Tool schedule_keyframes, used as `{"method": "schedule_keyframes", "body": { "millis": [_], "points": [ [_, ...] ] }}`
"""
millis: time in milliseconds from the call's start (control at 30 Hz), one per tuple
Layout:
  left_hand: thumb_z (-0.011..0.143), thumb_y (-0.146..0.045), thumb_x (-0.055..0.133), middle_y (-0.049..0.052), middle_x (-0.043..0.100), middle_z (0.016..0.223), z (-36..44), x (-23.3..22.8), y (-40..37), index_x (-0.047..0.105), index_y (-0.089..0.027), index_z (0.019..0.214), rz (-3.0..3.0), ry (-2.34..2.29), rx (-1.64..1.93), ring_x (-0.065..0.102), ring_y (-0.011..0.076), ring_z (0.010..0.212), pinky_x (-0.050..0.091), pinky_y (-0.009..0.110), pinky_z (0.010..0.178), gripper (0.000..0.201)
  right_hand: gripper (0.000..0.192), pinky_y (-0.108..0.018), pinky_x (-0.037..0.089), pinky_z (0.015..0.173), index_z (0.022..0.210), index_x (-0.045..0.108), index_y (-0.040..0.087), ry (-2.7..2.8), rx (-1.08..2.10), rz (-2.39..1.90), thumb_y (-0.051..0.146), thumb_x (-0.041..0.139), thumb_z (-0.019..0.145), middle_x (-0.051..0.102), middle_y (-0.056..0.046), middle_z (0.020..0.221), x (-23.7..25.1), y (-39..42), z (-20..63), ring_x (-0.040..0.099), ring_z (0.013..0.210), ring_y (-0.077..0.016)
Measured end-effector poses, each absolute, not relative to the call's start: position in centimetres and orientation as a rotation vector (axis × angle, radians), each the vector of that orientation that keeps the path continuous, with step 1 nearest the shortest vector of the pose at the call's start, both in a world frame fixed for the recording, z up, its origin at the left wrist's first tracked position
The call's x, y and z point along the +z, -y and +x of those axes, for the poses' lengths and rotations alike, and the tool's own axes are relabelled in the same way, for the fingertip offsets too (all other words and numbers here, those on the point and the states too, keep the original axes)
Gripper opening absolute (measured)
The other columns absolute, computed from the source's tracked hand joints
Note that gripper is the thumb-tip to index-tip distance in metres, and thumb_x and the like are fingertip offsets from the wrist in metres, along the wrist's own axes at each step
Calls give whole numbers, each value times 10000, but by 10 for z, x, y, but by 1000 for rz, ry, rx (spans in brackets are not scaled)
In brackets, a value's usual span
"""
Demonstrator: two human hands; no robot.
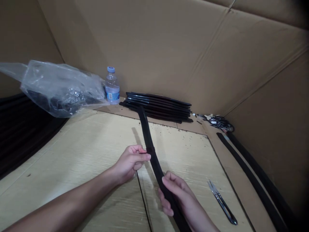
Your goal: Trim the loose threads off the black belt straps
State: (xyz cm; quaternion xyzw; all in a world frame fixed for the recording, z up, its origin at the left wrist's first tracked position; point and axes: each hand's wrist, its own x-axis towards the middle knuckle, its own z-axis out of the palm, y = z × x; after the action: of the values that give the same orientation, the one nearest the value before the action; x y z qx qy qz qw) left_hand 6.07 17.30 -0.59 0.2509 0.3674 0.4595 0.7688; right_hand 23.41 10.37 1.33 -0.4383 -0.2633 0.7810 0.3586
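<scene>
Gripping a long black rubber strip (154, 161) at frame centre, the right hand (180, 198) clasps its near end while the left hand (131, 161) pinches it midway, apparently steadying it above the wooden table (72, 167), snips (222, 202) lying lower right.

Nothing readable here — the small clear plastic water bottle (112, 85) has a blue label, way too blurry.

Head camera, looking forward-down, close over wooden table (72, 167).
</scene>
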Motion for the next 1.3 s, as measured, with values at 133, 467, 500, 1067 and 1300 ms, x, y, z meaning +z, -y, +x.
{"method": "schedule_keyframes", "body": {
  "millis": [133,467,500,1067,1300],
  "points": [
    [538,-156,819,-87,447,468,62,-6,-173,473,-147,633,557,-831,1007,165,-18,351,40,167,352,359,300,-160,272,420,903,540,124,522,2087,-1122,338,699,763,527,14,613,16,-104,235,417,464,-40],
    [487,-182,844,-62,474,493,66,-4,-171,624,-94,678,635,-743,999,231,-10,375,71,170,355,304,428,-199,430,407,800,414,195,672,2081,-1124,386,774,669,563,43,588,14,-100,230,478,440,-71],
    [500,-183,837,-60,478,496,66,-4,-170,627,-94,679,640,-754,999,233,-9,377,71,171,356,290,437,-204,435,392,798,394,204,692,2089,-1106,396,767,674,575,43,585,13,-99,230,472,414,-71],
    [563,-169,812,-94,415,465,63,-8,-170,496,-147,637,538,-791,1046,193,-7,363,74,168,357,325,295,-167,346,479,869,442,196,402,2083,-977,326,694,787,607,-23,667,19,-104,236,496,532,-73],
    [547,-200,823,-76,460,495,66,-6,-169,516,-128,624,567,-812,995,180,-19,357,49,176,351,325,551,-189,457,469,1132,511,164,567,2076,-1005,303,791,678,555,15,658,17,-99,239,486,544,-73]
  ]
}}
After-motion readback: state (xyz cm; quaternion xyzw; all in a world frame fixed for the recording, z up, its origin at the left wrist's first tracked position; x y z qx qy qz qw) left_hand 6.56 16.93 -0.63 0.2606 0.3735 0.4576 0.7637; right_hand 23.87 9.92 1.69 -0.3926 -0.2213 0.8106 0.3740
